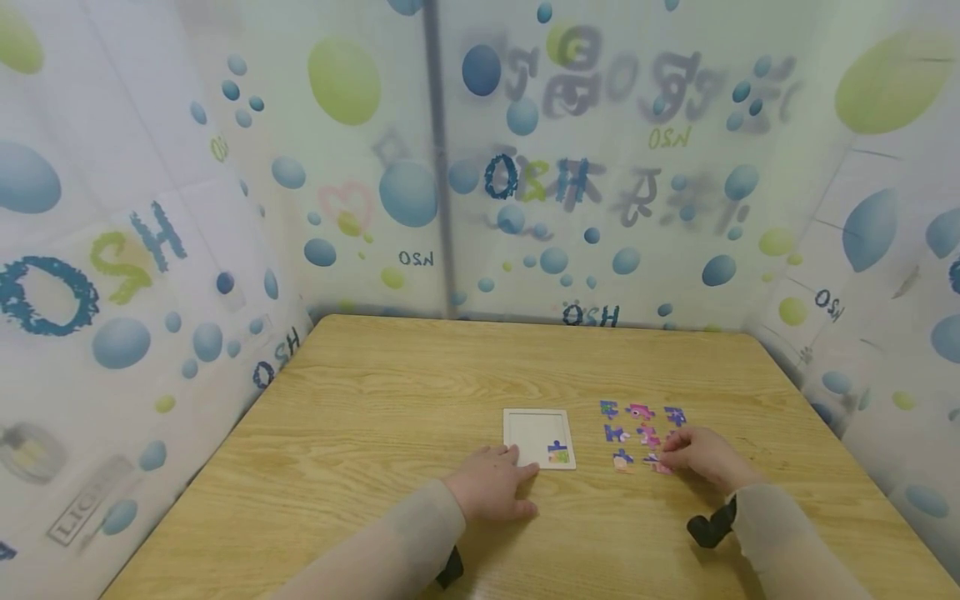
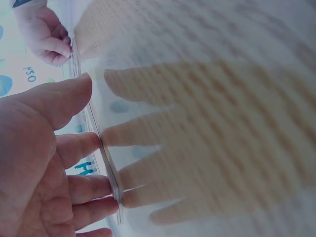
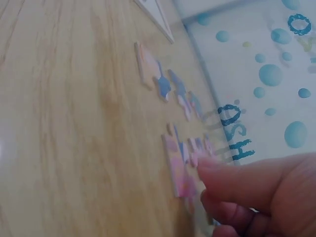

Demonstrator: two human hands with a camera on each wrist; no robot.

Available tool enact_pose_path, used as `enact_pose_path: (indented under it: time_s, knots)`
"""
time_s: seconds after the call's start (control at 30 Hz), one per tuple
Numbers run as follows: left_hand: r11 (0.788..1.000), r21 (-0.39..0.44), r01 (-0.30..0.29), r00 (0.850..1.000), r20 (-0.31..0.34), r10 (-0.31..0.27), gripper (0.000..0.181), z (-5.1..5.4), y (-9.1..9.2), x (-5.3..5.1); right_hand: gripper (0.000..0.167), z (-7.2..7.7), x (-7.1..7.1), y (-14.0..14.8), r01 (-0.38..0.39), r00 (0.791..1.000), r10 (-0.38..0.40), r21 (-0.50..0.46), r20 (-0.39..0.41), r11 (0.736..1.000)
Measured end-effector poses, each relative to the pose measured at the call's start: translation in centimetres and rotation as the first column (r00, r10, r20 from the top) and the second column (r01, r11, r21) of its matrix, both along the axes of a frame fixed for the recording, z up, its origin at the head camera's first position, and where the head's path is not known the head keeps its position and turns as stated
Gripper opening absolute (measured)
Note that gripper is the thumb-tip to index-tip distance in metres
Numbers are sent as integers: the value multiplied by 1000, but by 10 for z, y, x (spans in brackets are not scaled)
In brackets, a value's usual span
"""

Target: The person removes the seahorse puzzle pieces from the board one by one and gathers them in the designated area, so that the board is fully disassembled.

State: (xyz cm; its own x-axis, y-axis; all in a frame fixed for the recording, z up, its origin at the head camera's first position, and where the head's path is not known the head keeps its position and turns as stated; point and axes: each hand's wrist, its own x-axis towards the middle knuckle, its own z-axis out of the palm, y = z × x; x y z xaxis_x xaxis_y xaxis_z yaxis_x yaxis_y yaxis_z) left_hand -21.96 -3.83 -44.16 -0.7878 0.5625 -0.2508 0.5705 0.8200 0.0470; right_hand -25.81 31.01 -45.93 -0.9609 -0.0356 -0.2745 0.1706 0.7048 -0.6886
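A small white square puzzle tray [image 1: 528, 437] lies on the table, with one purple and green jigsaw piece [image 1: 557, 452] in its near right corner. My left hand [image 1: 491, 483] rests at the tray's near left edge, fingers stretched out and fingertips touching the rim [image 2: 109, 165]. Right of the tray, several purple and pink jigsaw pieces [image 1: 640, 412] lie in loose rows. At the right side of these rows, my right hand [image 1: 708, 457] has its fingers curled and pinches a jigsaw piece between thumb and fingers; the fingers mostly hide it.
The wood-grain table [image 1: 390, 392] is glossy and reflects the left hand. Patterned curtains [image 1: 345, 167] with blue and green dots stand behind it and at both sides. A black strap part [image 1: 712, 525] hangs at the right wrist.
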Motion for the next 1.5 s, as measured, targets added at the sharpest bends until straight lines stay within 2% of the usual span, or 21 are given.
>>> enact_pose_path:
  time_s: [0.13,0.23,0.37,0.57,0.7,0.87,1.0,1.23,1.5]
  knots:
    - [1000,-16,12,1000,-17,-12,63,0,0,-1,26,6,2,-7,12,1000,-12,-59,-8,998]
    - [1000,-18,12,1000,-16,-12,63,1,0,-1,22,10,2,-16,-4,1000,2,-150,-18,989]
    - [1000,-14,12,1000,-10,-12,62,2,1,-1,16,13,1,-31,-23,1000,19,-210,-19,977]
    - [1000,-11,14,1000,-9,-14,62,1,0,-1,16,11,-6,-59,-4,1000,3,-208,-4,978]
    - [1000,-8,19,1000,-9,-19,62,0,0,-2,13,8,-13,-79,-45,999,39,-212,-33,976]
    - [1000,7,23,1000,-12,-23,62,-1,0,-3,12,9,-16,-103,-54,998,57,-216,8,975]
    - [1000,16,25,1000,-5,-25,62,-1,0,-4,10,7,-21,-118,-75,997,76,-193,-2,978]
    - [999,19,35,999,-5,-35,62,-2,-1,-5,10,0,-26,-136,-159,987,155,-149,-41,976]
    - [998,-16,54,998,-36,-55,63,-4,-1,-5,19,-7,-27,-146,-210,976,205,-76,-78,975]
